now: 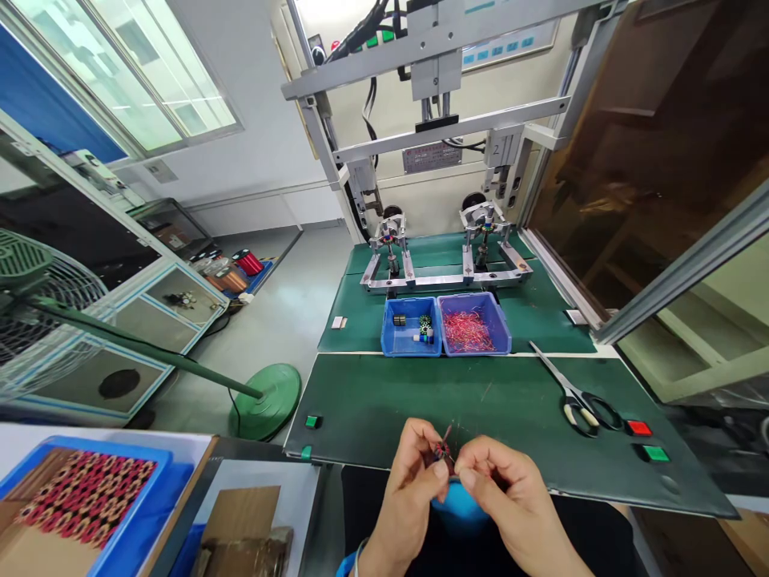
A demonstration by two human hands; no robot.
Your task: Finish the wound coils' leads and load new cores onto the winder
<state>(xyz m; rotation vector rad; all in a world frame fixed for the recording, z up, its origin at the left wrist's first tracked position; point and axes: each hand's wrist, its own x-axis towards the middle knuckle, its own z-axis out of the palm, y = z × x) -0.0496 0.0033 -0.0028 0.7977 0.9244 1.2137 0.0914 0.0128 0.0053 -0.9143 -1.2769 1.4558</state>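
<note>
Close to my lap, at the front edge of the green work table, my left hand (pixel 412 485) grips a small motor stator (pixel 443 450) wound with dark red wire. A thin reddish wire end sticks up from it. My right hand (pixel 510 493) is right beside it, thumb and forefinger pinched together. Whatever lies in that pinch is too small to make out, perhaps a wire end. My fingers cover much of the stator.
Beyond my hands stand a blue bin (pixel 412 327) with a few small parts and a bin of red wire scraps (pixel 469 330). Scissors (pixel 577 397) lie right, near red and green buttons (pixel 638 428). A metal fixture (pixel 444 276) is behind. Left, a blue tray (pixel 159 465) holds several stators.
</note>
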